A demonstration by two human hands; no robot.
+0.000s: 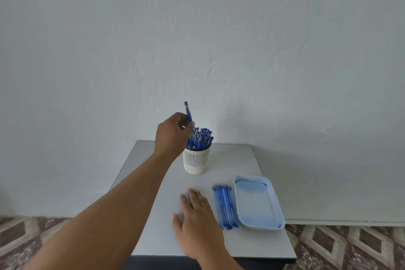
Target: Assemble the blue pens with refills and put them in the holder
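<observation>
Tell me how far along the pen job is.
Mostly done: the holder is packed with blue pens. In hand: the left hand lowers another pen into it. Left: a row of refills beside the stained, empty tray; the right hand rests flat.

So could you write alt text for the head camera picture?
A left hand holds a blue pen over a white holder full of pens. The right hand lies flat on a grey table, beside refills and an empty tray.
</observation>
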